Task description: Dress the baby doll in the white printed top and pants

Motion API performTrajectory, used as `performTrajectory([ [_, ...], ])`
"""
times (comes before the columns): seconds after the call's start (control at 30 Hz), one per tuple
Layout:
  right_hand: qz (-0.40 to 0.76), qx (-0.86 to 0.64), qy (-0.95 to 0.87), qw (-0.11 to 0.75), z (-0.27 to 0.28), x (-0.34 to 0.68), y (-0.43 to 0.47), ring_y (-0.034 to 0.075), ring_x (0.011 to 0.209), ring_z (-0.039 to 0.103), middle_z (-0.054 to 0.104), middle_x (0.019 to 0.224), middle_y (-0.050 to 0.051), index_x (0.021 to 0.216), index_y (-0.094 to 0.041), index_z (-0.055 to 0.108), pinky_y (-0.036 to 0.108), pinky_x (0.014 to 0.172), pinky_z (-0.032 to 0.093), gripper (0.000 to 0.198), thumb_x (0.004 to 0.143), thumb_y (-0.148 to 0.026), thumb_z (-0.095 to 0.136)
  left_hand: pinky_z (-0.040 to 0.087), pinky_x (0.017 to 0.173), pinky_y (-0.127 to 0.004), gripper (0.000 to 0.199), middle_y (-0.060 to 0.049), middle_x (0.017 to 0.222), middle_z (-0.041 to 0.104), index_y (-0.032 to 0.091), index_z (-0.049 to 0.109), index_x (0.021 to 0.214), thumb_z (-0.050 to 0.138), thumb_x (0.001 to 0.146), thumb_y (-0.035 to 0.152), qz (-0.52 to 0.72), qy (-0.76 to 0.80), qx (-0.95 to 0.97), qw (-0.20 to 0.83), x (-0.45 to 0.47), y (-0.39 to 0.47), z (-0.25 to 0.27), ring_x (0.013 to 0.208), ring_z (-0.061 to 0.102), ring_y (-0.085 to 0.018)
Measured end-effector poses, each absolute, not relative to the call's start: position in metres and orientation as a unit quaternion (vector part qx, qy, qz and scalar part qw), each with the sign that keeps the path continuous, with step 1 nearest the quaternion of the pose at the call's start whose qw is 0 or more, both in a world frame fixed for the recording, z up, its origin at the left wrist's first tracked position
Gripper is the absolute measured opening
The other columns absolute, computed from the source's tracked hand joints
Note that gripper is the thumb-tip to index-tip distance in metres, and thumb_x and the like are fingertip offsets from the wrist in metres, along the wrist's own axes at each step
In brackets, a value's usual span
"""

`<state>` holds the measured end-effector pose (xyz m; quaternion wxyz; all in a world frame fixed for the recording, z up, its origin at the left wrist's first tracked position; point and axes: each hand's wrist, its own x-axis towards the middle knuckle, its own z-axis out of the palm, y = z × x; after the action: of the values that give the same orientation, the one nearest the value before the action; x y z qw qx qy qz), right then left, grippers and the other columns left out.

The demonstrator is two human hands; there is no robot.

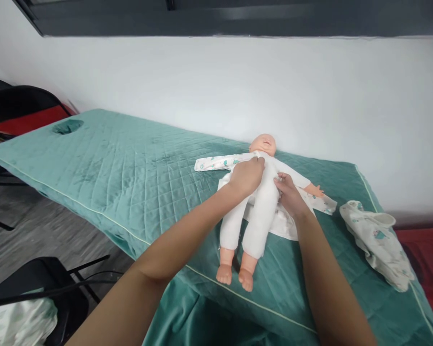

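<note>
A baby doll (261,192) with a white cloth body lies on its back, its head toward the wall and its feet toward me. Spread beneath it is a white printed baby shirt (285,228). One shirt sleeve (216,162) stretches left from the doll's shoulder; whether an arm is inside cannot be seen. The other sleeve (323,202) lies flat under the doll's bare hand. My left hand (248,174) is closed on the doll's chest, hiding what its fingers hold. At the doll's side, my right hand (289,192) has its thumb and fingers bent together against the body.
A green quilted bed cover (140,178) carries the doll, with a face hole (68,126) at its far left end. Folded printed baby clothing (378,242) lies at the right edge. Black chairs (39,288) stand on the left; one holds printed cloth (21,322). A white wall (166,81) borders the back.
</note>
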<state>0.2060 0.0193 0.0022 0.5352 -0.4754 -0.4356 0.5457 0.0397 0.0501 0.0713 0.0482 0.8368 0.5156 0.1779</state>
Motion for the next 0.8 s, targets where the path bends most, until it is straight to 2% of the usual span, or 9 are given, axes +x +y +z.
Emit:
performTrajectory([
  [0.1, 0.54, -0.484, -0.441, 0.529, 0.0, 0.208, 0.02, 0.012, 0.066, 0.051, 0.054, 0.091, -0.007, 0.104, -0.031, 0.045, 0.022, 0.055, 0.042, 0.046, 0.073, -0.051, 0.072, 0.045, 0.074, -0.038, 0.023, -0.015, 0.102, 0.066, 0.015, 0.06, 0.112, 0.043, 0.099, 0.027, 0.181, 0.499, 0.845, 0.066, 0.032, 0.024, 0.07, 0.091, 0.068, -0.031],
  [0.2, 0.533, -0.482, -0.451, 0.53, -0.002, 0.209, 0.02, 0.011, 0.064, 0.05, 0.053, 0.088, -0.007, 0.107, -0.03, 0.047, 0.023, 0.056, 0.041, 0.047, 0.074, -0.051, 0.072, 0.046, 0.071, -0.036, 0.027, -0.012, 0.114, 0.063, 0.022, 0.057, 0.121, 0.048, 0.098, 0.031, 0.217, 0.485, 0.844, 0.073, 0.018, -0.006, 0.065, 0.091, 0.067, -0.026],
  [0.3, 0.518, -0.477, -0.46, 0.541, -0.007, 0.211, 0.023, 0.011, 0.068, 0.051, 0.054, 0.091, -0.006, 0.107, -0.029, 0.049, 0.023, 0.059, 0.043, 0.044, 0.077, -0.05, 0.072, 0.048, 0.08, -0.036, 0.032, -0.009, 0.118, 0.061, 0.027, 0.053, 0.128, 0.048, 0.098, 0.033, 0.261, 0.497, 0.825, 0.066, -0.001, -0.032, 0.054, 0.102, 0.062, -0.024],
  [0.4, 0.502, -0.484, -0.464, 0.546, -0.014, 0.213, 0.026, 0.011, 0.069, 0.05, 0.054, 0.091, -0.006, 0.107, -0.029, 0.05, 0.022, 0.059, 0.042, 0.042, 0.078, -0.051, 0.072, 0.047, 0.093, -0.041, 0.038, -0.011, 0.119, 0.06, 0.024, 0.053, 0.129, 0.056, 0.094, 0.038, 0.276, 0.522, 0.806, 0.036, -0.018, -0.049, 0.039, 0.111, 0.056, -0.028],
  [0.5, 0.492, -0.494, -0.47, 0.542, -0.017, 0.214, 0.029, 0.012, 0.066, 0.047, 0.051, 0.087, -0.006, 0.107, -0.03, 0.05, 0.023, 0.056, 0.039, 0.043, 0.079, -0.054, 0.071, 0.046, 0.096, -0.044, 0.043, -0.01, 0.121, 0.057, 0.022, 0.053, 0.13, 0.062, 0.09, 0.034, 0.278, 0.545, 0.79, 0.031, -0.03, -0.056, 0.029, 0.113, 0.053, -0.028],
  [0.6, 0.473, -0.511, -0.484, 0.53, -0.018, 0.215, 0.03, 0.012, 0.065, 0.045, 0.049, 0.084, -0.006, 0.107, -0.03, 0.05, 0.023, 0.056, 0.037, 0.043, 0.079, -0.056, 0.069, 0.049, 0.092, -0.041, 0.032, -0.008, 0.115, 0.058, 0.022, 0.056, 0.123, 0.058, 0.092, 0.029, 0.281, 0.546, 0.788, 0.036, -0.034, -0.054, 0.024, 0.107, 0.054, -0.025],
  [0.7, 0.457, -0.521, -0.497, 0.522, -0.018, 0.215, 0.031, 0.013, 0.07, 0.045, 0.048, 0.085, -0.005, 0.106, -0.03, 0.05, 0.024, 0.06, 0.04, 0.043, 0.079, -0.057, 0.068, 0.049, 0.089, -0.04, 0.018, -0.007, 0.105, 0.06, 0.02, 0.061, 0.109, 0.048, 0.097, 0.026, 0.259, 0.528, 0.809, 0.002, -0.033, -0.045, 0.023, 0.098, 0.054, -0.024],
  [0.8, 0.447, -0.523, -0.504, 0.523, -0.017, 0.215, 0.031, 0.013, 0.07, 0.044, 0.044, 0.082, -0.006, 0.106, -0.029, 0.049, 0.025, 0.064, 0.04, 0.042, 0.08, -0.057, 0.066, 0.048, 0.086, -0.037, 0.021, -0.007, 0.099, 0.063, 0.018, 0.06, 0.103, 0.04, 0.101, 0.022, 0.25, 0.47, 0.846, -0.022, -0.032, -0.04, 0.023, 0.094, 0.054, -0.022],
])
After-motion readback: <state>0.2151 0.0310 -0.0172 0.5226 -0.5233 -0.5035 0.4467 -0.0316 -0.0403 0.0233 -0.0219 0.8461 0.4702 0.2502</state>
